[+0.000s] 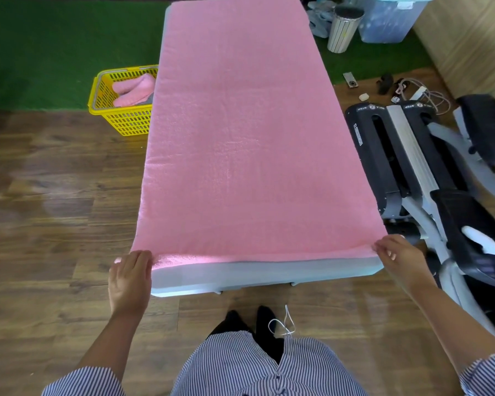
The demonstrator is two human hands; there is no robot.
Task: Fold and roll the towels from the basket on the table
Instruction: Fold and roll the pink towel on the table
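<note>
A large pink towel (246, 138) lies spread flat over almost the whole white table (263, 274). My left hand (130, 277) grips the towel's near left corner at the table edge. At the near right corner my right hand (397, 255) pinches the towel's hem. On the floor left of the table stands a yellow basket (120, 115) holding more pink towels (132, 90).
Black and grey exercise equipment (429, 172) crowds the table's right side. Cables and small items (406, 90) lie on the wood floor beyond it. A ribbed bin (343, 28) and a clear plastic box (389, 18) stand on green carpet at the back right.
</note>
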